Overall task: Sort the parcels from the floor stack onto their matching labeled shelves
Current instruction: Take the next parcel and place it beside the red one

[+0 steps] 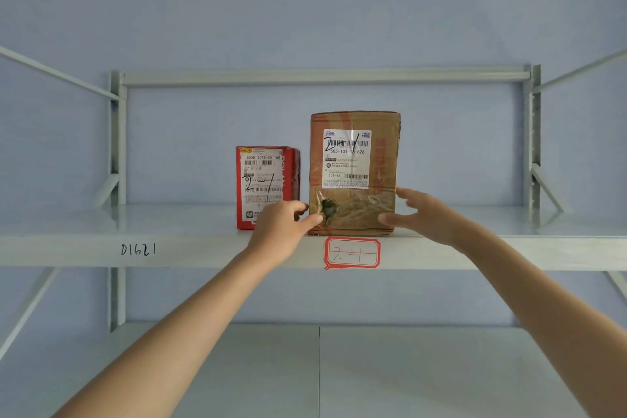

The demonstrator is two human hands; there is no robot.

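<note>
A tall brown cardboard parcel (354, 159) stands upright on the grey metal shelf (101, 241), right above a red-framed tag (352, 253) reading "2-1". "2-1" is also handwritten on its white shipping label. A smaller red parcel (268, 180), marked "2-1" too, stands just to its left. My left hand (283, 224) is at the brown parcel's lower left corner, thumb touching its front. My right hand (420, 214) is at its lower right edge, fingers spread and relaxed, thumb against the front. Neither hand wraps the box.
The shelf front carries the handwritten mark "01621" (138, 249). A lower shelf (441, 370) lies beneath my arms. Grey uprights (118, 146) and a back rail (322, 75) frame the bay against a blue wall. Shelf surface extends left and right of the parcels.
</note>
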